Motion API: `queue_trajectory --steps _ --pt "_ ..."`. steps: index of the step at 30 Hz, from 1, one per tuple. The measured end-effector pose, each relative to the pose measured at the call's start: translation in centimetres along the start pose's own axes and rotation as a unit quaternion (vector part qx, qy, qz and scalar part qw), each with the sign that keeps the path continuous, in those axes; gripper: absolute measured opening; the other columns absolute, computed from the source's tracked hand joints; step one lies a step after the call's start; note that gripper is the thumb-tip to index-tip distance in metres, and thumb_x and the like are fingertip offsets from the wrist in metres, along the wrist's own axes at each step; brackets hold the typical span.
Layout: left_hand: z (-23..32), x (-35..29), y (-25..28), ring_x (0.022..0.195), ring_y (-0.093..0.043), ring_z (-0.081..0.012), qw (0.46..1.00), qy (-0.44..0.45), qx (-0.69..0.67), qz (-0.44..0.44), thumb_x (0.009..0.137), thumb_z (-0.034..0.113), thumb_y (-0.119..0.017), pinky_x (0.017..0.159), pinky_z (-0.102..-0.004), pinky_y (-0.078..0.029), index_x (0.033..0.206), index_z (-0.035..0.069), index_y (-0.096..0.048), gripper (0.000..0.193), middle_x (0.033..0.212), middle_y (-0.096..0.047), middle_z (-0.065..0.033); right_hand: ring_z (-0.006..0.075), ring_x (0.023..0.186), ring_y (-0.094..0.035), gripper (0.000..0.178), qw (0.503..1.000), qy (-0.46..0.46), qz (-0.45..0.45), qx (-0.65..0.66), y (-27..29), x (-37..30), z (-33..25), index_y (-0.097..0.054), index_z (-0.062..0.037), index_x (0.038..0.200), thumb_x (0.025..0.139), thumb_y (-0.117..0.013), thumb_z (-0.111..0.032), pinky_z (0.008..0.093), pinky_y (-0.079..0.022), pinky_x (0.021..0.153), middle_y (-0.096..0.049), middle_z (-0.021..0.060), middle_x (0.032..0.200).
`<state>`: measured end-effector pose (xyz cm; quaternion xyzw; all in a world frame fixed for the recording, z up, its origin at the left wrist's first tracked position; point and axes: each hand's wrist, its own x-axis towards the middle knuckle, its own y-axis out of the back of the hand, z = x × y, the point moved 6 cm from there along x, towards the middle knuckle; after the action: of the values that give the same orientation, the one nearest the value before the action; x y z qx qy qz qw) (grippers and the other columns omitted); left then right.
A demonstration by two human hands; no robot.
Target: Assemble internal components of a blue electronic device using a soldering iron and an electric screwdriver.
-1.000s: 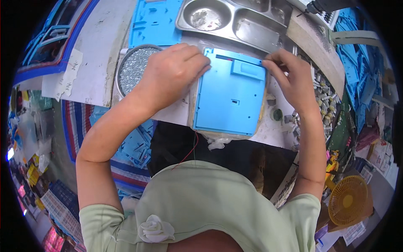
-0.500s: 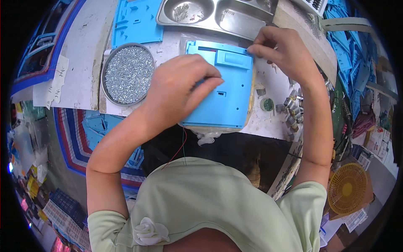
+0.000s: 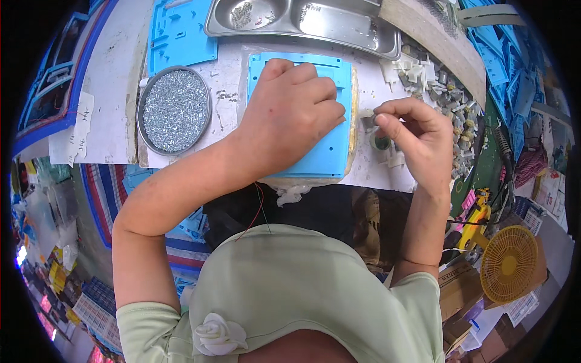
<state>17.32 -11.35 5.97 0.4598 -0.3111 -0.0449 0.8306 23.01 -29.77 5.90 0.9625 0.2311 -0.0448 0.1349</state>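
Note:
A flat light-blue plastic casing [image 3: 311, 158] lies on a padded, plastic-wrapped support [image 3: 354, 115] at the front of the bench. Across its middle reaches my left hand [image 3: 293, 118], fingers curled in; whatever they hold is hidden. Off the casing's right edge, my right hand [image 3: 417, 136] has thumb and forefinger brought together in a pinch. A small pale bit [image 3: 367, 113] shows beside those fingertips, but I cannot tell whether it is held. To the left stands a round metal bowl [image 3: 140, 115] filled with small silver screws [image 3: 174, 110].
A steel compartment tray [image 3: 290, 36] with small metal parts sits at the back. Another blue plastic panel [image 3: 181, 36] lies behind the bowl. White plastic pieces and metal parts [image 3: 454, 109] are heaped at the right, near a wooden board [image 3: 439, 42]. A yellow fan [image 3: 508, 264] stands lower right.
My left hand has moved right over the casing, covering more of it. My right hand has come away from the casing's far right corner and down toward the small parts beside it.

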Motion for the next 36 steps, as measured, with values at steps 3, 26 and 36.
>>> queue_trajectory --steps 3,26,36 --pt "0.0 -0.2 0.1 0.081 -0.058 -0.0203 1.0 0.003 -0.002 0.006 0.077 0.013 -0.08 0.08 -0.0396 -0.039 0.087 0.014 -0.07 0.015 0.085 -0.062 0.0009 0.0104 0.079 -0.068 0.013 1.0 0.002 0.004 0.022 -0.5 -0.5 0.0 -0.074 0.0056 0.099 0.086 -0.077 0.002 0.0243 -0.056 0.073 -0.074 0.0075 0.09" --pt "-1.0 -5.2 6.0 0.068 -0.062 -0.0262 0.991 0.097 -0.074 0.054 0.081 0.003 -0.078 0.059 -0.0343 -0.047 0.081 0.002 -0.067 0.011 0.078 -0.063 -0.0101 0.0211 0.097 -0.05 0.021 0.995 0.082 0.016 -0.059 -5.4 -2.9 2.9 -0.072 -0.0071 0.088 0.073 -0.087 -0.007 0.0322 -0.042 0.088 -0.054 0.0045 0.1" --pt "-0.4 -8.3 7.2 0.064 -0.056 -0.0283 0.986 0.129 -0.099 0.042 0.075 0.006 -0.082 0.056 -0.0381 -0.043 0.076 0.004 -0.059 0.023 0.073 -0.055 -0.0089 0.0112 0.081 -0.047 0.031 0.998 -0.02 -0.047 -0.029 -4.3 -1.9 3.3 -0.063 -0.0056 0.096 0.077 -0.086 -0.007 0.0261 -0.042 0.073 -0.054 0.0003 0.094"
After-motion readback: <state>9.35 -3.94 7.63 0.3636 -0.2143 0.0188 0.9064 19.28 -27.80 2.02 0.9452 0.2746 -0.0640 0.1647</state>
